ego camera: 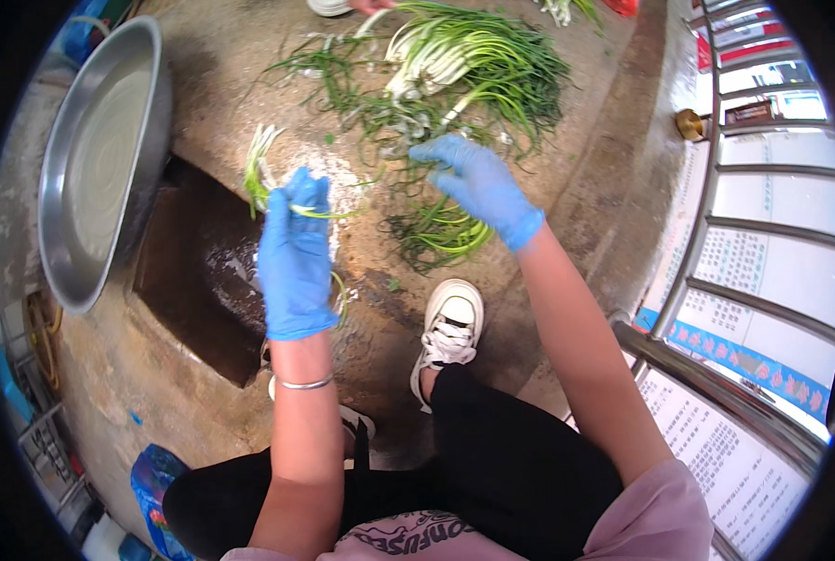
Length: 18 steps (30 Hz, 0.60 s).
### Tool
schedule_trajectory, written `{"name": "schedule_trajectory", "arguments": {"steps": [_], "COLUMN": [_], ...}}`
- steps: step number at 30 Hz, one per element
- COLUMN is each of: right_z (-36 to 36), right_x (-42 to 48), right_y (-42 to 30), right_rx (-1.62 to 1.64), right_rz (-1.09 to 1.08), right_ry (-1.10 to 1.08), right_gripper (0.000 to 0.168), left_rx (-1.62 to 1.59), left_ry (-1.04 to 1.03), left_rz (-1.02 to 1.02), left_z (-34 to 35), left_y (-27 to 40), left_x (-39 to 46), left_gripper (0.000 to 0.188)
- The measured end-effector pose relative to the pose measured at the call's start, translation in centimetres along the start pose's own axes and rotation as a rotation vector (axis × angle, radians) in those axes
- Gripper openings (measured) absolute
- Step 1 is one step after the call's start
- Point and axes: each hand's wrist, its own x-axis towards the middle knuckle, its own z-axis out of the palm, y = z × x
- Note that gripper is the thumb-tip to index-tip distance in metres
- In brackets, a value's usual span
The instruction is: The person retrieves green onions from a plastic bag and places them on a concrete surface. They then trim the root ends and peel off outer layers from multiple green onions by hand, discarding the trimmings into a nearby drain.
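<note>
My left hand (294,259), in a blue disposable glove, is shut on a small bunch of spring onions (255,172). Their pale root ends stick out past the fingers, and a green leaf trails across the fingers to the right. My right hand (484,186), gloved alike, hovers with thumb and fingers apart; I see nothing between them. Just below it is a small heap of green spring onions (463,235). Beyond the right hand spreads a large pile of spring onions (473,52), with loose peelings and leaves (382,116) along its near side.
A wide metal basin (98,165) of cloudy water stands left, beside a square sunken pit (193,280) in the concrete floor. Another person's hand (372,5) touches the far pile. Metal railings (761,301) run along the right. A blue plastic bag (158,491) lies lower left.
</note>
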Motion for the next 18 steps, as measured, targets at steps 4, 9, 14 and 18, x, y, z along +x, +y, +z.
{"name": "schedule_trajectory", "arguments": {"steps": [4,9,14,18], "right_z": [-4.1,-1.5,0.1,-0.8], "right_x": [-1.9,-3.2,-3.0,-2.2], "right_y": [9.0,11.0,11.0,10.2], "right_rx": [-0.423,-0.43,-0.471,-0.414], "right_rz": [0.483,0.718,0.812,0.694], "right_ry": [0.068,-0.066,-0.091,-0.054], "right_gripper": [0.025,0.032,0.037,0.036], "left_rx": [-0.059,-0.201,-0.37,-0.381], "left_ry": [-0.157,-0.269,-0.164,-0.171], "left_rz": [-0.049,-0.232,-0.406,-0.338], "left_z": [0.0,-0.9,0.4,-0.4], "left_y": [0.9,1.6,0.7,0.2], "left_x": [0.1,0.5,0.2,0.3], "left_gripper": [0.039,0.043,0.046,0.038]}}
